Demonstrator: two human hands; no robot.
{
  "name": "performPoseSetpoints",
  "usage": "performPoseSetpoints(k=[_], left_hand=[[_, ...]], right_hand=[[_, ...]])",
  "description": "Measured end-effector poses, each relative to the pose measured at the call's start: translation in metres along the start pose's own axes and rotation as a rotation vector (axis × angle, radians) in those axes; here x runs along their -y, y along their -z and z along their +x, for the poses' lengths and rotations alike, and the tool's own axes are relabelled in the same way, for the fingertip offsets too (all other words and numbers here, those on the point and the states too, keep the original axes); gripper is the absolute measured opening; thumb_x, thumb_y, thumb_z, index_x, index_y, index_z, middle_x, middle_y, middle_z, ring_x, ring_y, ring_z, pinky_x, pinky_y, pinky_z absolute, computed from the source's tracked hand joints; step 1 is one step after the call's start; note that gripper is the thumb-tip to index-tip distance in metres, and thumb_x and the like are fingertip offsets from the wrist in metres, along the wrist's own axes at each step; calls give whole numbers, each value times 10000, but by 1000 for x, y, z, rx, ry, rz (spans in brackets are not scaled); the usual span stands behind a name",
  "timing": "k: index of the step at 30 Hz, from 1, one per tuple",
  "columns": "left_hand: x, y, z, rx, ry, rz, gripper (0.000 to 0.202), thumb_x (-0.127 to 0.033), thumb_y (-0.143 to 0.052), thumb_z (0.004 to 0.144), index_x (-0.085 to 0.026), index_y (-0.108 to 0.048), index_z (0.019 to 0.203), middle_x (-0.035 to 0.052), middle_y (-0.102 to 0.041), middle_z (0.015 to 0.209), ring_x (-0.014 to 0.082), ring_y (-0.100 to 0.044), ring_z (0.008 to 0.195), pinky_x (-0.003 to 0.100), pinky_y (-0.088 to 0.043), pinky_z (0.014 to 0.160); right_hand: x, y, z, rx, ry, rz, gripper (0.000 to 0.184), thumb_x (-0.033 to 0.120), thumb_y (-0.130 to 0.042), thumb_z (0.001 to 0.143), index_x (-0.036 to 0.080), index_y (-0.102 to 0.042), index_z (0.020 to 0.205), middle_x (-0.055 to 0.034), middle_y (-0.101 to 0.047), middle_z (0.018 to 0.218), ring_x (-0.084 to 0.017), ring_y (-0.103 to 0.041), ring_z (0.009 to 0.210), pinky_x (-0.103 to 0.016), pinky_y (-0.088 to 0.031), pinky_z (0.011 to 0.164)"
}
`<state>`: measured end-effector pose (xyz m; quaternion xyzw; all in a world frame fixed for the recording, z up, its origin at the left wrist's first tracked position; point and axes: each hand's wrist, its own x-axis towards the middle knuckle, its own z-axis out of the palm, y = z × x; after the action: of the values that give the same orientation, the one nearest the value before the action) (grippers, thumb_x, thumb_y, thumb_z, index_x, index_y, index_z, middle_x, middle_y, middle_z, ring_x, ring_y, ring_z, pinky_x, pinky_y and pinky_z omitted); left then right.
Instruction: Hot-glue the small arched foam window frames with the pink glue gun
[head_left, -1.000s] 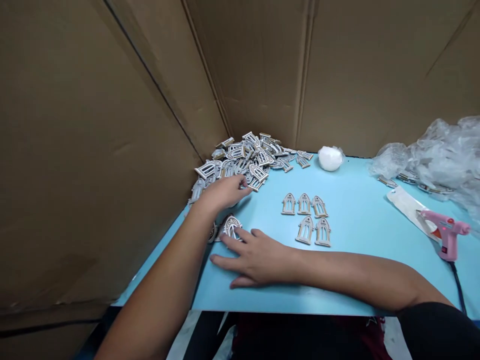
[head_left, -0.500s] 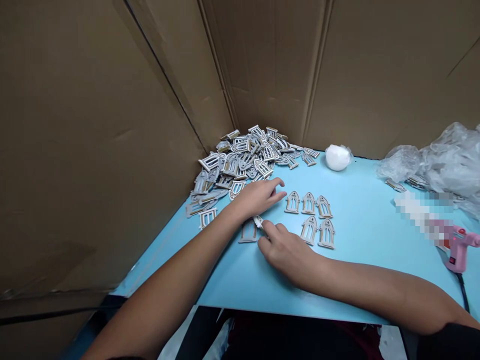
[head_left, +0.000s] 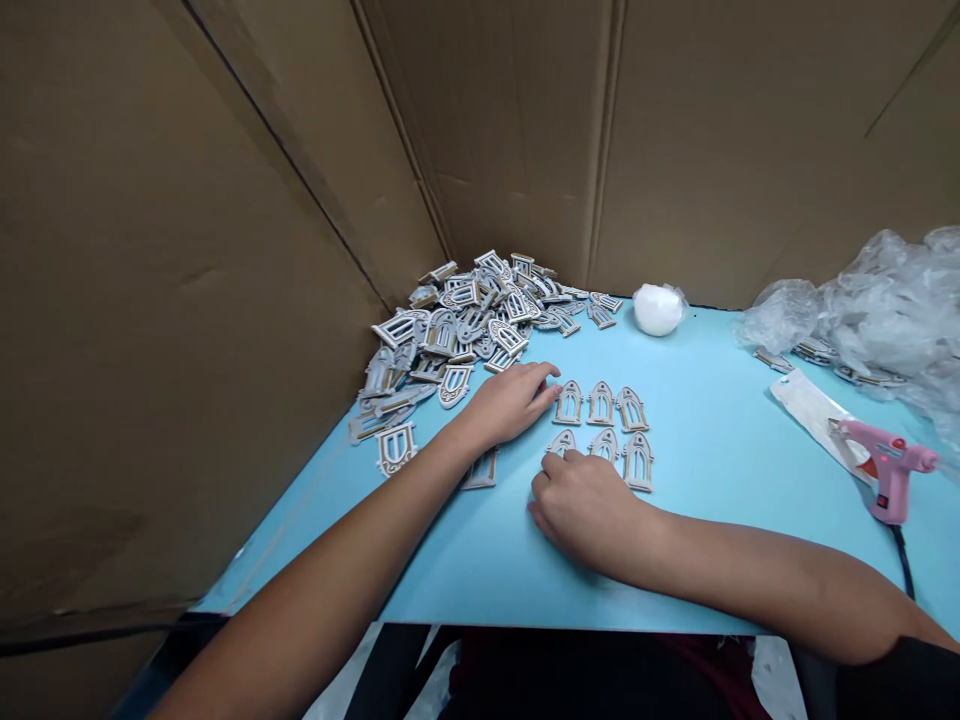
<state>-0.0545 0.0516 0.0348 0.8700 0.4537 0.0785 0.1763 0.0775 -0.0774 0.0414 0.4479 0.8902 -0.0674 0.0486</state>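
Note:
Small grey arched window cut-outs lie in two rows (head_left: 601, 404) on the light blue table (head_left: 720, 460). My right hand (head_left: 583, 500) rests just below them, fingers curled, its fingertips on a cut-out (head_left: 561, 441) at the left end of the lower row. My left hand (head_left: 508, 402) lies flat with fingers stretched out, fingertips touching the leftmost cut-out of the upper row. Another cut-out (head_left: 481, 470) peeks out from under my left wrist. A big heap of such cut-outs (head_left: 472, 320) fills the back left corner.
Cardboard walls (head_left: 225, 250) close off the left and back. A white lump (head_left: 657, 309) sits at the back. Crumpled clear plastic bags (head_left: 877, 320) lie at the right, with a pink glue gun (head_left: 889, 468) and a white packet (head_left: 814, 408) in front of them.
Both hands moved right from near the heap to the rows. My right hand brought a cut-out to the left end of the lower row, and my left hand came beside the upper row.

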Motion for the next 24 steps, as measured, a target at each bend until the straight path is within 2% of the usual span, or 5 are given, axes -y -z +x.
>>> performPoseSetpoints(k=[5, 9, 11, 15, 24], left_hand=[[-9, -13, 0, -50, -78, -110, 594, -428, -419, 1039, -111, -412, 1541, 197, -478, 1566, 321, -403, 1485, 484, -309, 1246], [-29, -28, -6, 0, -143, -139, 730, -526, -549, 990, -212, -350, 1618, 192, -280, 1703, 400, -193, 1594, 629, -224, 1253], [-40, -37, -9, 65, -210, -93, 839, -593, -643, 917, -290, -332, 1635, 188, -203, 1728, 456, -122, 1599, 728, -154, 1226], [-54, -53, -14, 117, -274, -43, 814, -601, -671, 887, -297, -421, 1599, 210, -195, 1722, 485, -145, 1586, 762, -112, 1212], [-57, -75, -11, -114, -268, -116, 531, -469, -550, 987, -260, -564, 1474, 180, -389, 1655, 435, -310, 1545, 737, -198, 1216]], right_hand=[[-39, 29, 3, -271, -7, -64, 354, 441, -541, 1031, 146, -725, 963, -146, -703, 989, -247, -669, 851, -323, -480, 642], [-141, 75, 26, -590, -484, -78, 352, 335, -398, 1080, 158, -696, 1019, -150, -675, 1094, -253, -641, 1019, -331, -459, 854], [-194, 91, 38, -551, -637, -56, 277, 236, -443, 1034, 128, -681, 1127, -191, -659, 1206, -287, -626, 1085, -351, -451, 886], [-261, 91, 51, -440, -637, -13, 248, 182, -534, 974, 101, -713, 1126, -192, -712, 1176, -284, -643, 1095, -342, -462, 928], [-284, 60, 69, -331, -587, 18, 273, 240, -575, 988, 175, -687, 1228, -141, -652, 1329, -285, -571, 1244, -411, -437, 1009]])
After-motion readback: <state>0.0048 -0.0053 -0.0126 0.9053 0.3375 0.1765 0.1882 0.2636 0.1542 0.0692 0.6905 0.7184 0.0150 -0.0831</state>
